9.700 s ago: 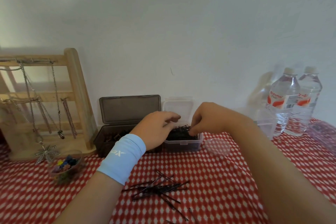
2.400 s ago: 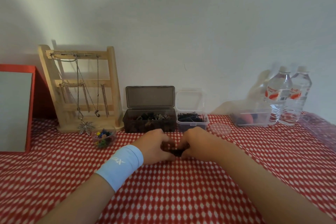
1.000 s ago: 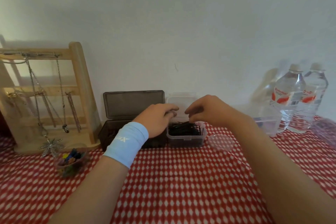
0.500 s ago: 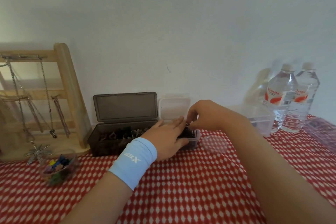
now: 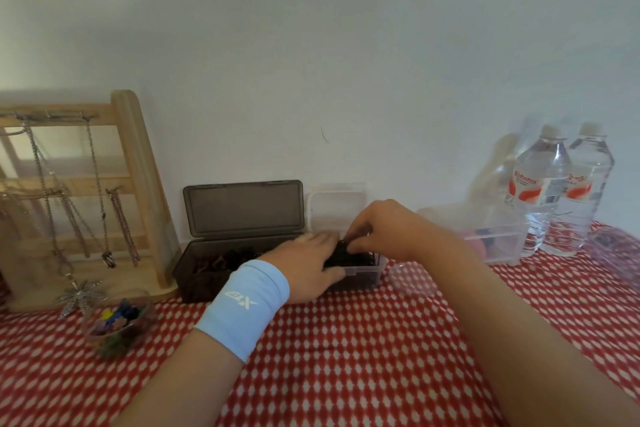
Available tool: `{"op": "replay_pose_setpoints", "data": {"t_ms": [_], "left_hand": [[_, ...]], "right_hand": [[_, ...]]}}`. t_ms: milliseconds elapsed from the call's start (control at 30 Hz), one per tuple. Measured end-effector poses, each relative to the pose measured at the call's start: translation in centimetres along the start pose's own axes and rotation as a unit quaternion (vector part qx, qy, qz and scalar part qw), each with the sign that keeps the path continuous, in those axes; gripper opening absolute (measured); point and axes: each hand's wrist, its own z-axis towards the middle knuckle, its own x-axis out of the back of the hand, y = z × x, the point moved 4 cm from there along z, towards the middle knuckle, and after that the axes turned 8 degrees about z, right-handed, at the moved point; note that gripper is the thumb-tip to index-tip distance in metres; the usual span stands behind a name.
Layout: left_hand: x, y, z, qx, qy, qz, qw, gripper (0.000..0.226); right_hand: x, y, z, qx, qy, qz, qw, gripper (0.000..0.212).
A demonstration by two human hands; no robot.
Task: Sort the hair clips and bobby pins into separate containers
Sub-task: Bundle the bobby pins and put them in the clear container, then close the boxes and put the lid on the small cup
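Note:
A small clear container (image 5: 369, 272) full of black bobby pins (image 5: 360, 258) stands at the back of the table, its clear lid (image 5: 337, 208) upright behind it. To its left is a dark grey box (image 5: 204, 269) with hair clips inside and its lid raised. My left hand (image 5: 308, 265), with a light blue wristband, lies flat over the clear container's left side, thumb along the front wall. My right hand (image 5: 381, 232) reaches down from above, fingertips curled into the pile and pinching bobby pins. The hands hide much of the pile.
A wooden jewellery stand (image 5: 138, 184) hung with chains is at the left, with a small bowl of coloured bits (image 5: 117, 322) in front. A round clear lid (image 5: 412, 279), a clear bin (image 5: 498, 243) and two water bottles (image 5: 540, 191) are at the right. A red checked cloth (image 5: 346, 357) covers the table.
The loose bobby pins that lay on the cloth are gone from it. My hands came up to the clear container; the left one dropped flat onto it, the right curled into the pins.

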Motion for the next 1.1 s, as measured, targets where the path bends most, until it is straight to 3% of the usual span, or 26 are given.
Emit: {"op": "replay_pose_setpoints", "data": {"t_ms": [100,233,400,567,633,767,867,1100], "left_hand": [[-0.2,-0.2,0.2,0.006,-0.007,0.022,1.000,0.068],[1.8,-1.2,-0.3,0.002,0.102,-0.183,0.978,0.058],[4.8,-3.0,-1.8,0.018,0.303,-0.257,0.917,0.036],[5.8,-3.9,-2.6,0.026,0.413,-0.264,0.871,0.032],[5.9,-3.9,-2.4,0.020,0.388,-0.244,0.888,0.031],[3.7,-2.7,-1.2,0.004,0.197,-0.177,0.964,0.032],[2.2,-1.2,-0.6,-0.013,0.095,-0.069,0.993,0.038],[1.7,-0.7,-0.3,-0.033,0.088,-0.005,0.996,0.040]], "right_hand": [[1.8,0.1,-0.5,0.003,0.083,0.042,0.996,0.016],[3.5,1.0,-0.8,-0.023,0.211,0.067,0.975,0.017],[2.2,1.6,-0.2,-0.071,0.191,0.160,0.966,0.039],[3.7,0.6,-1.1,-0.051,0.165,0.179,0.969,0.048],[3.9,0.0,-1.5,-0.058,0.108,0.168,0.978,0.049],[2.8,-0.6,-1.7,-0.069,-0.016,0.081,0.994,0.035],[2.3,-0.5,-1.8,-0.062,-0.050,0.040,0.996,0.022],[0.6,-0.3,-1.2,-0.059,-0.084,-0.004,0.995,0.037]]}}
